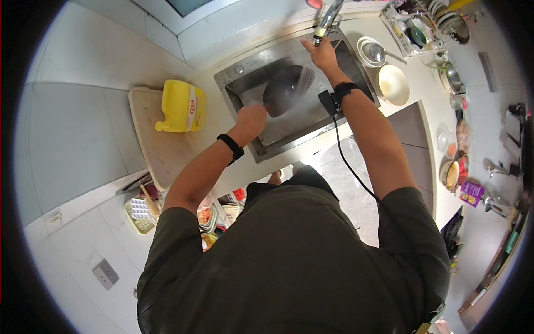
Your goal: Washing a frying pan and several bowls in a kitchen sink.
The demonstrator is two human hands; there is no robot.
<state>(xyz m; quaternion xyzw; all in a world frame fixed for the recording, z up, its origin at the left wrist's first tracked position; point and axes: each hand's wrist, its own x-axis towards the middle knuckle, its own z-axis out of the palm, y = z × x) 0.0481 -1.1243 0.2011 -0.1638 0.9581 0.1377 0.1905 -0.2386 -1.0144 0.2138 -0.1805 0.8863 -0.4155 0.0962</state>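
My left hand (pixel 251 120) is closed at the near-left edge of a dark wok (pixel 278 92), and its handle is mostly hidden in my fist. The wok lies tilted inside a stainless steel sink (pixel 267 152). My right hand (pixel 324 55) is at the outlet end of the chrome faucet (pixel 329 18), with fingers around the tip. A streaky band of water (pixel 306 77) falls below it onto the wok's far right side. A pale haze blurs part of the wok and basin.
Right of the sink stand a cream bowl (pixel 393 84), a ladle (pixel 374 53) over stacked white bowls, and a dish rack (pixel 417 35). Left are a yellow jug (pixel 182 106) and a cutting board (pixel 156 144). A black cable (pixel 350 163) hangs from my right wrist.
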